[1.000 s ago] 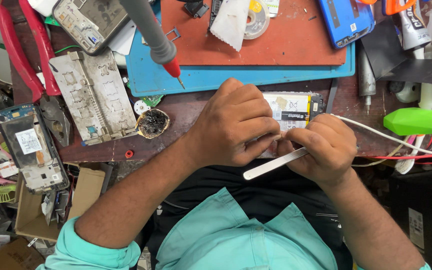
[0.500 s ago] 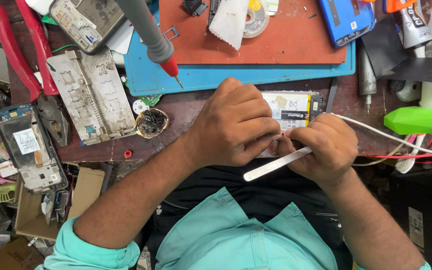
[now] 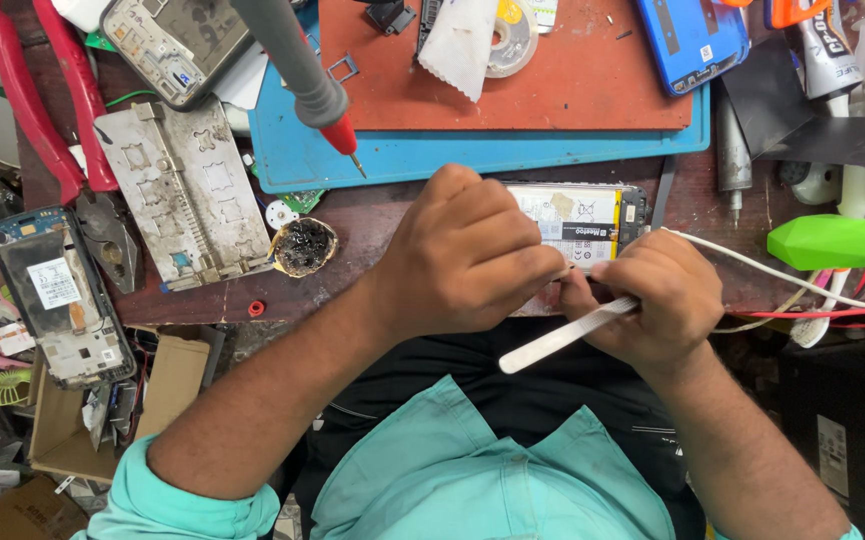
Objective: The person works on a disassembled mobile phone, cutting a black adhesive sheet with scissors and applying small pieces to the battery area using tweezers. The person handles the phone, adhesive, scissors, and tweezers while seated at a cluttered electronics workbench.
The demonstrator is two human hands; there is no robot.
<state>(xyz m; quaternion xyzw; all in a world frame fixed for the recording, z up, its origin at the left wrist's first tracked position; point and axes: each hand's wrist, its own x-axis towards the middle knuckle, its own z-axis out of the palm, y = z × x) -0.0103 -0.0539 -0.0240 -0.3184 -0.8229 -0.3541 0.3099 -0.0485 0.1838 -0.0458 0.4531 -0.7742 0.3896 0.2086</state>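
Observation:
An opened phone (image 3: 582, 222) with its white battery showing lies at the near edge of the workbench. My left hand (image 3: 462, 255) rests over its left part and presses it down, fingers curled onto it. My right hand (image 3: 657, 295) grips a flat white plastic pry tool (image 3: 562, 338), whose free end points down-left toward my body. The tool's working tip is hidden between my two hands at the phone's lower edge. A white cable (image 3: 752, 268) runs from under my right hand off to the right.
A red mat (image 3: 572, 90) on a blue mat (image 3: 382, 160) lies behind the phone. A grey probe with a red tip (image 3: 317, 95) points down at the blue mat. Red-handled pliers (image 3: 42, 100), phone frames (image 3: 187, 190), a blackened round dish (image 3: 303, 247) and a green bottle (image 3: 832, 240) crowd the sides.
Both hands stay on the phone almost unmoved. The pry tool has shifted only slightly in my right hand.

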